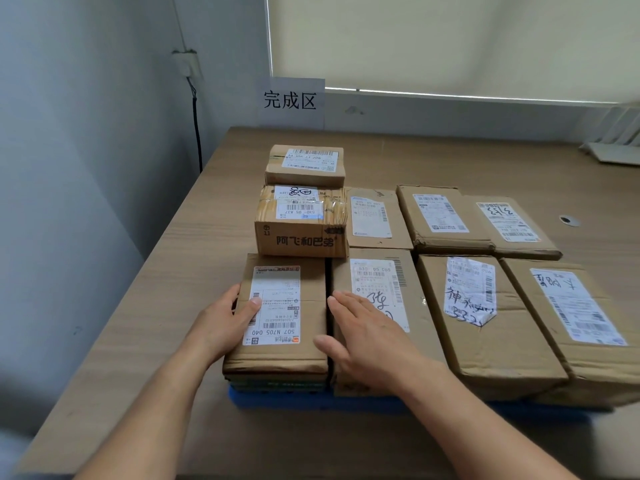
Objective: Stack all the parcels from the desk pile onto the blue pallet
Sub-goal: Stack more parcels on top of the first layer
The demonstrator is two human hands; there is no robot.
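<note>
A wood-grain bench [166, 306] sits in a corner between a grey wall [86, 168] and a window blind [450, 39]. A sign [291, 102] reads "完成区". On the blue pallet [311, 405], the left hand [225, 323] grips the brown front-left parcel [287, 355], labelled "507 N705 040". The right hand [363, 327] lies flat beside it, fingers [343, 303] straight.

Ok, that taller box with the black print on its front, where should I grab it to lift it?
Probably take the printed box by its left and right faces, one hand each, from above. It stands higher than the flat parcel on its right, so both faces are exposed.
</note>
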